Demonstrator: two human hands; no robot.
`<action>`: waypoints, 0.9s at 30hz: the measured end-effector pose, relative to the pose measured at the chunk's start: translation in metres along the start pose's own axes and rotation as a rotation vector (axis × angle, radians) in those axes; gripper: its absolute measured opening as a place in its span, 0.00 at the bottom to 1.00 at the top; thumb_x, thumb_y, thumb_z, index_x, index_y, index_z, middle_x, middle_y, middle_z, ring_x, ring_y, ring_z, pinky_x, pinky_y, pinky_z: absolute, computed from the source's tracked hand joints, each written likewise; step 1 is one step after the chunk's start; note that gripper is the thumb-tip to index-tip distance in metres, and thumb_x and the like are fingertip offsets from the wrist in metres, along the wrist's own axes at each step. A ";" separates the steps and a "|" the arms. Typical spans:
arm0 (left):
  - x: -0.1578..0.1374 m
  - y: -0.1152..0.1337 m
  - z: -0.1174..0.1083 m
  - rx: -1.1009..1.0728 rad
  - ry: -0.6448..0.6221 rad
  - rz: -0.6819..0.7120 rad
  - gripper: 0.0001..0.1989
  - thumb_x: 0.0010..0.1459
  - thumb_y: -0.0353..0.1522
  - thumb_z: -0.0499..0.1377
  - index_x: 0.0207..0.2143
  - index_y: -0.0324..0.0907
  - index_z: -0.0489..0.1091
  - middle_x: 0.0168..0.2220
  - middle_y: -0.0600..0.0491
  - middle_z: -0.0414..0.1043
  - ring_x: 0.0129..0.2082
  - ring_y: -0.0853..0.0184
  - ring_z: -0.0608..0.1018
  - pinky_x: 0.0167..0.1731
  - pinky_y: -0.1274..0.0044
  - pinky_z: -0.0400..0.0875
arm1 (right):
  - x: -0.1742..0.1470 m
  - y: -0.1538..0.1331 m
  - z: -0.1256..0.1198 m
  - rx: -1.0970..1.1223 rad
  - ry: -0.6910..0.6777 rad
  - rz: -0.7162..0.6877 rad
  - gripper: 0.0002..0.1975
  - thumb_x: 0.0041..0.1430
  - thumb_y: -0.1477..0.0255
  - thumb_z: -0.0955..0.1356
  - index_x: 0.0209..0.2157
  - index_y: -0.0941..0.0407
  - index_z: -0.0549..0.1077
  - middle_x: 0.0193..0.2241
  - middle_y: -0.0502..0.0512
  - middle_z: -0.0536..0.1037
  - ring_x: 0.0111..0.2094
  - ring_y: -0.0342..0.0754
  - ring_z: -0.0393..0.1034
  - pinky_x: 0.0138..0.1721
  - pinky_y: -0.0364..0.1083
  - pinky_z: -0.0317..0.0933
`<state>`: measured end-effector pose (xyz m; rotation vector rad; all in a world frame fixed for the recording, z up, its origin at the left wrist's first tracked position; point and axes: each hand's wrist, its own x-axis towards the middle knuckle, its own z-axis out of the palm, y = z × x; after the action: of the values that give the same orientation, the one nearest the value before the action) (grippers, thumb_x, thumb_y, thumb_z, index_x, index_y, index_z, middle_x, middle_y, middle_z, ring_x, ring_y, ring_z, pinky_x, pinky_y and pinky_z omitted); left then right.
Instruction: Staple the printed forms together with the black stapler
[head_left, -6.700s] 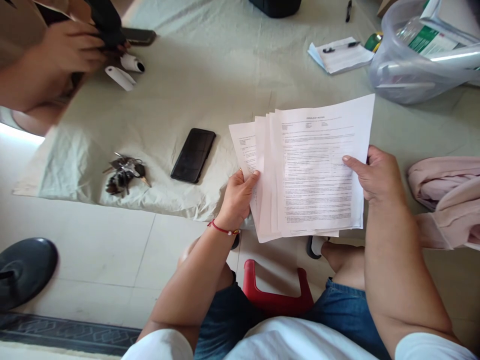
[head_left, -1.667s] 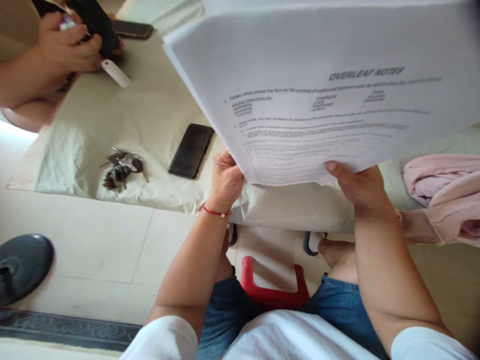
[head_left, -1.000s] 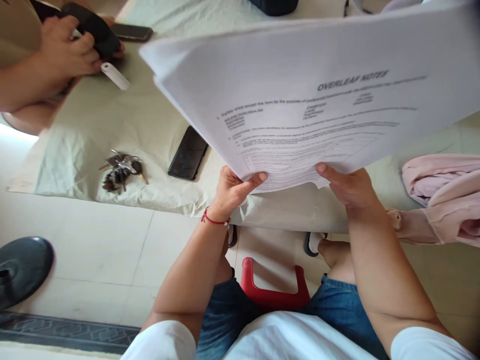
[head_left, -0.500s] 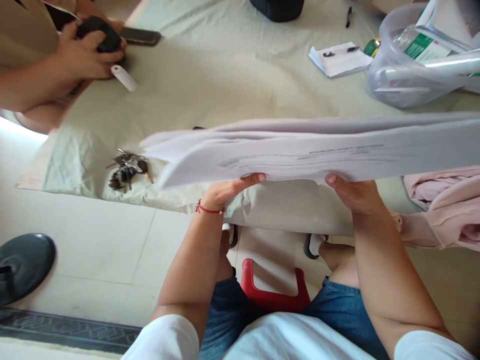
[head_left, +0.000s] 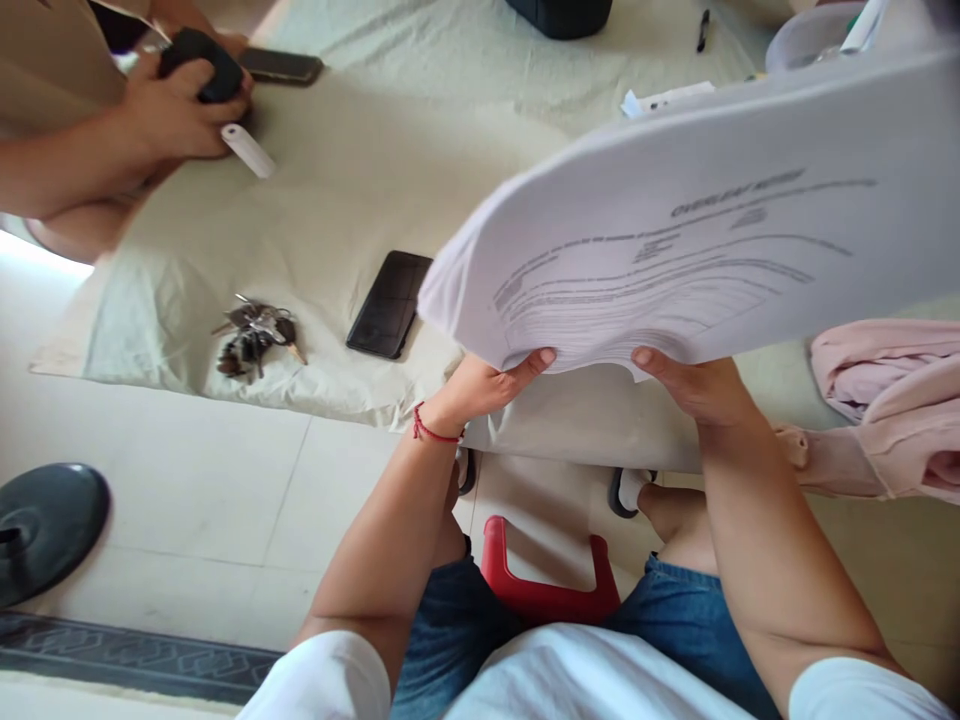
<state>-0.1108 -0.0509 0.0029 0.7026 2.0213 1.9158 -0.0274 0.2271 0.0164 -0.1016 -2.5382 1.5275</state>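
Head view: paper stack held above worktop

Left hand [head_left: 491, 385] and right hand [head_left: 694, 385] each gripped the near edge of the paper stack [head_left: 697, 250], raised over the worktop's [head_left: 375, 200] near edge. Sheets appeared gathered; none lay set down. A phone [head_left: 390, 303] and keys [head_left: 253, 335] lay nearby.

Stack of printed papers [head_left: 705, 250], lines of text blurred, heading unreadable, no other legible writing

A phone [head_left: 390, 305] and keys [head_left: 253, 336] lie on the cloth [head_left: 360, 190].
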 end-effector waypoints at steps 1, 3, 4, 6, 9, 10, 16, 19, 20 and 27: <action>0.001 0.001 0.001 -0.007 0.004 0.002 0.35 0.60 0.59 0.69 0.61 0.47 0.78 0.54 0.42 0.84 0.67 0.45 0.78 0.69 0.56 0.71 | 0.001 -0.002 0.000 0.026 -0.008 0.015 0.30 0.61 0.47 0.78 0.61 0.40 0.79 0.55 0.56 0.86 0.70 0.64 0.72 0.68 0.66 0.72; 0.000 0.001 0.002 -0.009 0.009 0.007 0.36 0.63 0.59 0.67 0.63 0.47 0.76 0.55 0.42 0.84 0.68 0.45 0.77 0.71 0.56 0.69 | 0.003 -0.007 0.000 0.103 -0.009 0.040 0.30 0.59 0.47 0.79 0.60 0.40 0.80 0.56 0.55 0.85 0.71 0.64 0.70 0.70 0.66 0.70; 0.000 0.001 0.003 -0.014 0.007 0.007 0.36 0.64 0.58 0.67 0.64 0.46 0.76 0.55 0.42 0.84 0.68 0.45 0.77 0.72 0.55 0.68 | 0.003 -0.008 -0.001 0.139 -0.003 0.051 0.28 0.59 0.47 0.79 0.58 0.40 0.81 0.56 0.55 0.86 0.69 0.65 0.72 0.69 0.66 0.71; -0.003 0.001 0.004 -0.046 -0.016 -0.020 0.34 0.65 0.58 0.66 0.63 0.46 0.77 0.56 0.42 0.84 0.68 0.46 0.77 0.73 0.55 0.67 | 0.004 -0.009 -0.002 0.222 0.022 0.075 0.23 0.62 0.46 0.77 0.54 0.41 0.84 0.53 0.54 0.87 0.64 0.65 0.78 0.64 0.67 0.75; -0.011 -0.001 0.009 -0.146 -0.070 -0.125 0.30 0.67 0.56 0.65 0.60 0.46 0.80 0.58 0.43 0.84 0.69 0.47 0.77 0.73 0.54 0.68 | 0.004 -0.007 -0.005 0.289 0.080 0.091 0.19 0.68 0.47 0.73 0.51 0.43 0.85 0.49 0.52 0.88 0.55 0.63 0.84 0.55 0.65 0.79; -0.013 -0.001 0.012 -0.184 -0.072 -0.167 0.29 0.68 0.56 0.65 0.60 0.46 0.81 0.59 0.43 0.83 0.69 0.46 0.77 0.72 0.54 0.70 | 0.004 -0.006 -0.007 0.285 0.102 0.093 0.18 0.69 0.48 0.72 0.51 0.43 0.85 0.48 0.52 0.89 0.53 0.62 0.84 0.52 0.63 0.80; -0.017 -0.015 0.030 -0.514 0.034 -0.448 0.29 0.65 0.56 0.67 0.53 0.42 0.82 0.52 0.40 0.86 0.58 0.45 0.85 0.60 0.54 0.81 | -0.009 0.009 -0.017 0.136 0.145 0.208 0.22 0.68 0.46 0.73 0.48 0.48 0.85 0.42 0.53 0.89 0.48 0.60 0.85 0.51 0.60 0.80; -0.008 -0.027 0.039 -0.623 0.159 -0.500 0.28 0.64 0.56 0.67 0.48 0.40 0.81 0.49 0.39 0.86 0.52 0.47 0.86 0.52 0.58 0.83 | -0.016 0.015 -0.025 0.111 0.109 0.311 0.27 0.64 0.42 0.74 0.46 0.51 0.85 0.40 0.55 0.89 0.45 0.61 0.85 0.49 0.60 0.81; -0.004 -0.030 0.042 -0.625 0.224 -0.498 0.27 0.65 0.55 0.67 0.48 0.41 0.79 0.49 0.40 0.86 0.52 0.49 0.86 0.51 0.59 0.83 | -0.017 0.016 -0.027 0.108 0.103 0.345 0.27 0.64 0.42 0.74 0.45 0.51 0.85 0.39 0.55 0.89 0.45 0.61 0.85 0.49 0.60 0.81; 0.005 -0.030 0.056 -0.526 0.372 -0.406 0.24 0.69 0.53 0.63 0.49 0.43 0.78 0.52 0.43 0.84 0.55 0.54 0.83 0.56 0.64 0.77 | -0.041 0.004 -0.029 0.136 0.037 0.546 0.28 0.60 0.40 0.75 0.39 0.52 0.84 0.36 0.57 0.89 0.41 0.61 0.85 0.44 0.59 0.82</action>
<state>-0.0914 -0.0008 -0.0311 -0.1898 1.5444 2.2750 0.0176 0.2481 0.0213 -0.8544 -2.4876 1.8434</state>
